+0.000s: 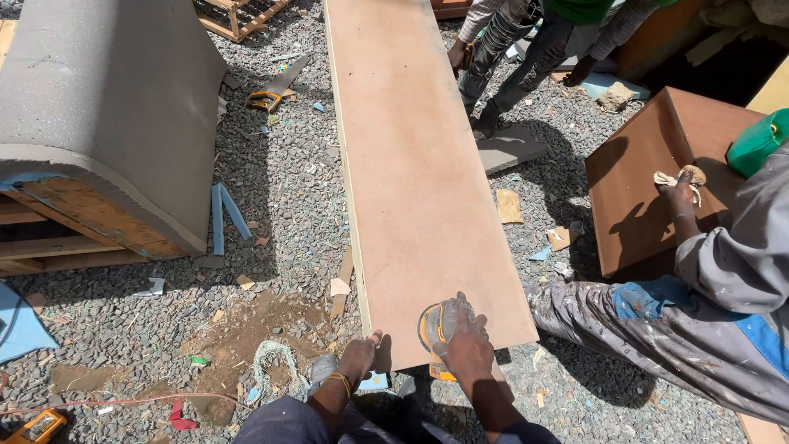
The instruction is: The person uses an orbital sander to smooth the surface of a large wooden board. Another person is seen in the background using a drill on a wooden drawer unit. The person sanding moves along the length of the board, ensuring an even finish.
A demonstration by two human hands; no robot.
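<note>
A long pale brown wooden board runs away from me over a gravel ground. My right hand grips an orange and grey power sander that rests on the board's near end. My left hand presses on the board's near left corner with fingers spread, holding nothing.
A person in paint-stained grey clothes at the right rubs a cloth on a dark brown cabinet. Another person stands at the board's far right. A foam-covered wooden frame stands at left. A hand saw lies on the gravel.
</note>
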